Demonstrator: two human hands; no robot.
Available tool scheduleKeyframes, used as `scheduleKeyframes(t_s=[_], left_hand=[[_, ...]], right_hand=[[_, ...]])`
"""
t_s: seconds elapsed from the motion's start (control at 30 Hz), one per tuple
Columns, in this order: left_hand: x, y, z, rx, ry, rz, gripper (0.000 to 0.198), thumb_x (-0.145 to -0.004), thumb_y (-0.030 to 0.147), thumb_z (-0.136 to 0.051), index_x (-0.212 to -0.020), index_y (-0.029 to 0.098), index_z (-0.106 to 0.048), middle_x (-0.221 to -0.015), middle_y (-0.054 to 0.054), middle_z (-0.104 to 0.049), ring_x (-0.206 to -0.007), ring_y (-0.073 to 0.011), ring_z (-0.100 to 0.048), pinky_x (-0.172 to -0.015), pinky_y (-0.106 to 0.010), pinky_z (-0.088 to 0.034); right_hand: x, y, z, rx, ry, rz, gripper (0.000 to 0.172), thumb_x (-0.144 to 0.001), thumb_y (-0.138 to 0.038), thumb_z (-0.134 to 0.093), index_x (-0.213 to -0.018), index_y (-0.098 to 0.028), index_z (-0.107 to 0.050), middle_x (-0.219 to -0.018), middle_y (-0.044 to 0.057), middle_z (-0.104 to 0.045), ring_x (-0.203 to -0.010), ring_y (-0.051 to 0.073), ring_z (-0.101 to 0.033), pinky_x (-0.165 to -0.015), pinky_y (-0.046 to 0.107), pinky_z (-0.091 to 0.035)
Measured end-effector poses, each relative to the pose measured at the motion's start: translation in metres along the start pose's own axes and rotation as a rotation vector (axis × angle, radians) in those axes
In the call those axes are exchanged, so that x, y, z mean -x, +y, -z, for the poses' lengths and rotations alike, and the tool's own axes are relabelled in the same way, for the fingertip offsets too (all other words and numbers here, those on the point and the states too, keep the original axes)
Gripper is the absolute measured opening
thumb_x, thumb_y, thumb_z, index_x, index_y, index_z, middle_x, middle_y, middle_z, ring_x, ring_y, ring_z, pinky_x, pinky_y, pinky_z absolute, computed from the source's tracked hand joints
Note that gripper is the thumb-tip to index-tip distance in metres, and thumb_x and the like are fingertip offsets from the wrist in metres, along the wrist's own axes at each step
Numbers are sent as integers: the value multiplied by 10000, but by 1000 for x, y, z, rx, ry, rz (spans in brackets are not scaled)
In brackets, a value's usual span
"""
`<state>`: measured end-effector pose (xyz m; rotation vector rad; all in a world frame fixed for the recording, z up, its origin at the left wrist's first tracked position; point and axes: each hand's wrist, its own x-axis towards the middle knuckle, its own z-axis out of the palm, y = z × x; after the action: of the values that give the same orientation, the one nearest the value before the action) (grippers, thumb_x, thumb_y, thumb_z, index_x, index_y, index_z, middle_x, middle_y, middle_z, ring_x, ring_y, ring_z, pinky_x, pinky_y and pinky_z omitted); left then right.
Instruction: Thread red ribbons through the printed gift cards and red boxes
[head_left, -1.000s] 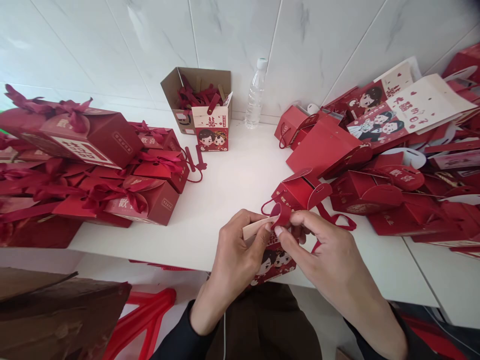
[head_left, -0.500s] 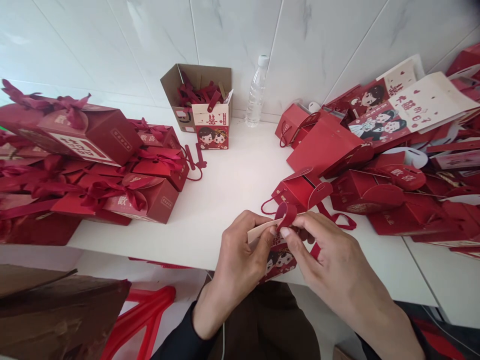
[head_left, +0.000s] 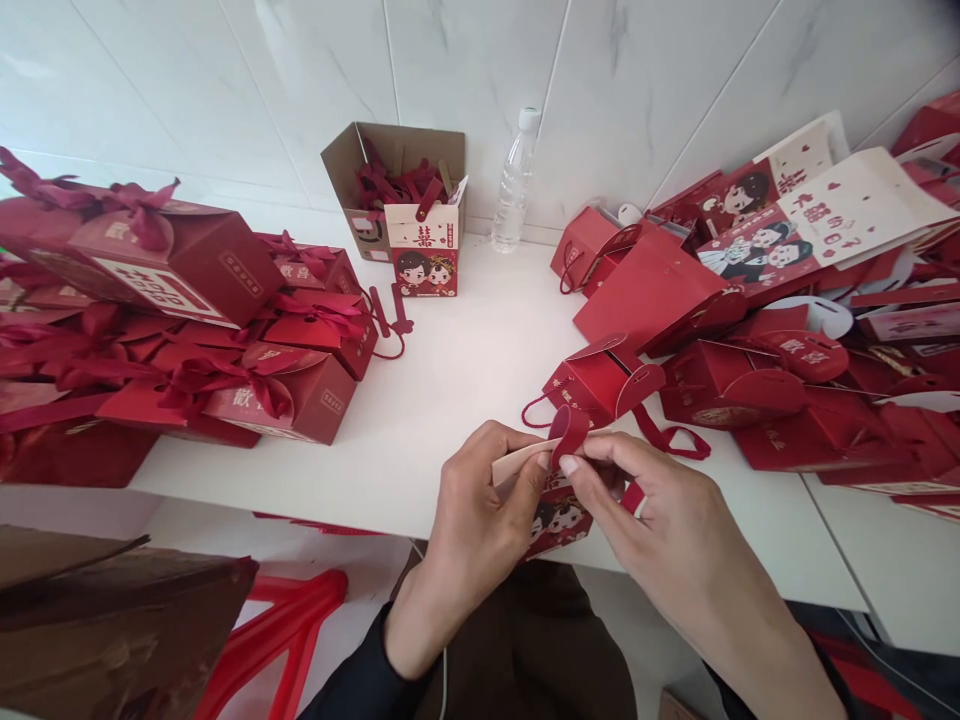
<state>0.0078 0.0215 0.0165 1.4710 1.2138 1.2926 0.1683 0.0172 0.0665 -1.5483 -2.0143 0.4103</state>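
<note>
Gift box (head_left: 561, 520) between my hands — red tab (head_left: 568, 430) upright. Left hand (head_left: 472, 525) fingers grip the flap (head_left: 514, 462), right hand (head_left: 664, 525) fingers pinch the tab.

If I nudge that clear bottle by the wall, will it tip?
Probably: the bottle stands upright, tall and narrow, so it likely tips easily. No liquid shows in it, so probably light. Once down, its round body may roll.
</note>
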Motion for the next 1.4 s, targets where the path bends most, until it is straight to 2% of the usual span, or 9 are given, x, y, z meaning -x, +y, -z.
scheduleKeyframes(t_s=[0.23,0.33,0.5,0.73,1.03,1.17,1.4], left_hand=[[0,-1,-1,25,0,27,129,-985,283,-656,-942,194,-739,-879,-31,-733,-746,-142,-661,-707,-263,-530],[-1,-1,0,13,5,27,139,-990,289,-654,-942,191,-740,-878,-30,-732,-741,-137,-659,-704,-257,-528],[-3,-1,1,-39,-23,-27,82,-970,222,-664,-944,190,-735,-866,-4,-723,-740,-111,-653,-694,-224,-513],[-5,0,-2,-79,9,-96,59,-935,162,-681,-916,181,-734,-857,-10,-730,-730,-117,-661,-668,-226,-513],[-3,-4,-5,-98,9,-132,66,-959,191,-663,-929,181,-720,-871,-27,-733,-733,-129,-664,-685,-247,-527],[-3,-3,-6,-84,18,-131,71,-948,192,-667,-914,174,-727,-850,-21,-733,-721,-121,-661,-680,-238,-525],[-2,-3,-6,-65,36,-84,86,-935,182,-666,-893,176,-741,-840,-16,-735,-728,-121,-669,-696,-236,-530]], right_hand=[[-2,-1,0,69,36,76,178,-1000,-238,-542,-862,-222,-652,-760,-10,-712,-596,151,-625,-514,255,-473],[-1,-1,-2,102,61,107,181,-1010,-237,-529,-871,-212,-642,-787,5,-717,-636,163,-647,-557,270,-484],[1,1,-4,136,90,119,193,-1027,-251,-524,-881,-199,-639,-781,13,-705,-629,162,-637,-556,280,-465],[3,3,-2,95,111,74,165,-1016,-256,-551,-885,-218,-644,-761,-14,-707,-537,136,-581,-495,263,-449],[1,5,4,119,28,111,211,-1033,-256,-504,-854,-224,-610,-711,-14,-657,-560,148,-596,-511,271,-443],[-2,6,5,153,9,137,216,-1046,-250,-476,-860,-220,-581,-752,3,-654,-596,157,-607,-545,281,-454],[-4,10,6,138,-48,174,257,-1066,-255,-465,-821,-219,-535,-725,-10,-581,-610,158,-569,-567,287,-452]])
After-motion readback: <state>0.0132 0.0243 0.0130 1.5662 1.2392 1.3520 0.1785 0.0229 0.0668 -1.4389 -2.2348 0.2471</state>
